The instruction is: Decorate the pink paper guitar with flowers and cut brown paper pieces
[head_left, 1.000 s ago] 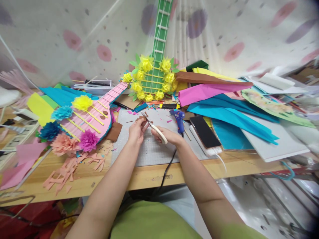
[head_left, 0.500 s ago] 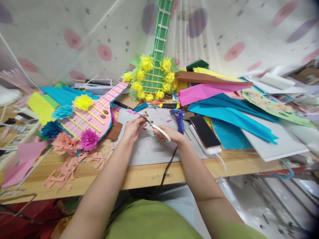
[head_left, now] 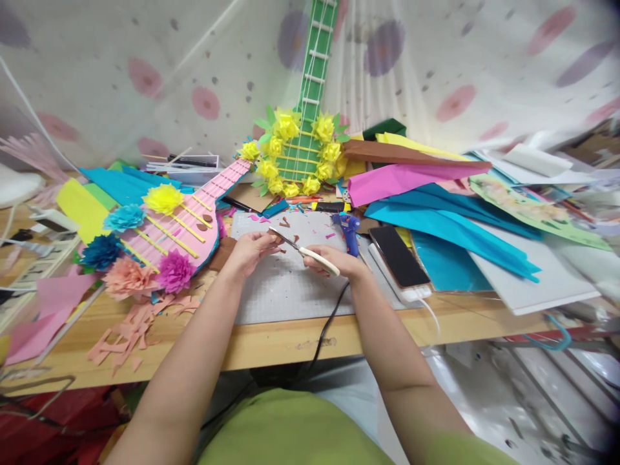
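My right hand [head_left: 334, 259] is closed around the white handles of a pair of scissors [head_left: 322, 259]. Their metal blades point up and left to the fingertips of my left hand [head_left: 252, 250]. Those fingers are pinched together on what looks like a small piece of brown paper, mostly hidden by the fingers and blade tips. Both hands are above a grey cutting mat [head_left: 285, 297], where small brown and pink scraps lie. A folded brown paper [head_left: 223, 253] lies beside my left wrist, partly covered by it.
A pink paper guitar [head_left: 184, 226] with paper flowers lies left; a green one [head_left: 300, 158] ringed by yellow flowers leans behind. A blue glue gun [head_left: 349, 236], phone [head_left: 400, 255] and blue paper sheets [head_left: 465, 226] are right. Peach scraps [head_left: 130, 332] lie near the front edge.
The scissors and my right hand have shifted slightly to the right. My left hand has moved a little to the left, still pinched.
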A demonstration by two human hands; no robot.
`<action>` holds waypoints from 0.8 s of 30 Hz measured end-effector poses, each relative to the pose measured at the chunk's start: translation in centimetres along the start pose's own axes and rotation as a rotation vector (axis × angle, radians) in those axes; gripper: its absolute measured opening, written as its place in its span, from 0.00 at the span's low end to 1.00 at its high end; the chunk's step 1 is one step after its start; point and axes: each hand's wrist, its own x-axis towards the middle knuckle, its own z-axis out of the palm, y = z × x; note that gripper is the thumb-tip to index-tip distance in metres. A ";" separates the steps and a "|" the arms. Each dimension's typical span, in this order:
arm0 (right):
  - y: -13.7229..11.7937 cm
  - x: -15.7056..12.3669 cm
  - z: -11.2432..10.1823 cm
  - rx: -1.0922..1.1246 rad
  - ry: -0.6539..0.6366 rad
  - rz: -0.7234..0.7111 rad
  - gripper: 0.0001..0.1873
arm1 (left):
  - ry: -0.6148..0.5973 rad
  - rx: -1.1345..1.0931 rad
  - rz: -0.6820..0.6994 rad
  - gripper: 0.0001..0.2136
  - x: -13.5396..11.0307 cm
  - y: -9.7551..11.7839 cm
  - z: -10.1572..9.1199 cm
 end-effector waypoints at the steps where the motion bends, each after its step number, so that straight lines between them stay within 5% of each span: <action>1: 0.0 -0.1 0.0 -0.008 -0.003 0.002 0.24 | -0.011 0.020 -0.002 0.07 0.1 0.0 -0.2; 24: 0.5 0.0 -0.7 0.078 -0.156 0.027 0.27 | -0.166 0.193 -0.036 0.12 -0.2 0.8 -2.3</action>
